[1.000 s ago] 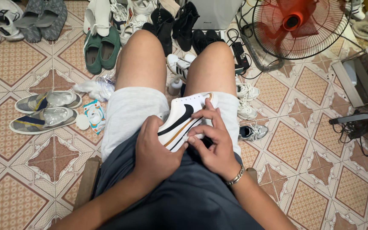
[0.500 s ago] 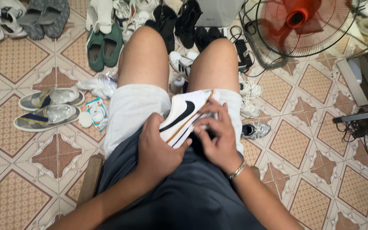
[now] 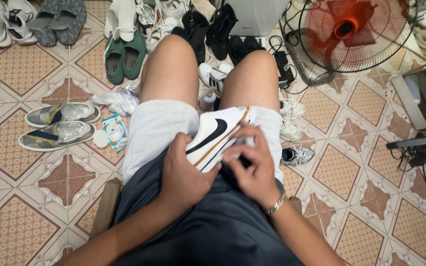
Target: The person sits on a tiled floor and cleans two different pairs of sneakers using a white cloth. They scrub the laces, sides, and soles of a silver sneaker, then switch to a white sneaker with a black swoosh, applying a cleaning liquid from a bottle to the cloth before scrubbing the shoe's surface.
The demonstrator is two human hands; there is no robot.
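Item: white sneaker (image 3: pixel 218 135) with dark swoosh, on our lap, toe toward 1 o'clock. Since a second ago we have tipped it slightly higher. Left hand (image 3: pixel 186 172) clasps its heel end; right hand (image 3: pixel 252 165) pinches its upper edge, fingers working there.

We see one package: a small flat packet (image 3: pixel 116 131) lying on the tiled floor (image 3: pixel 40 64), just left of our left thigh. It is roughly rectangular, light blue and white with a touch of red, and shows a round white shape in its middle. A small white round lid (image 3: pixel 100 139) lies touching its left edge, and a pair of grey shoes (image 3: pixel 60 123) sits just beyond that. We see no signs or screens.
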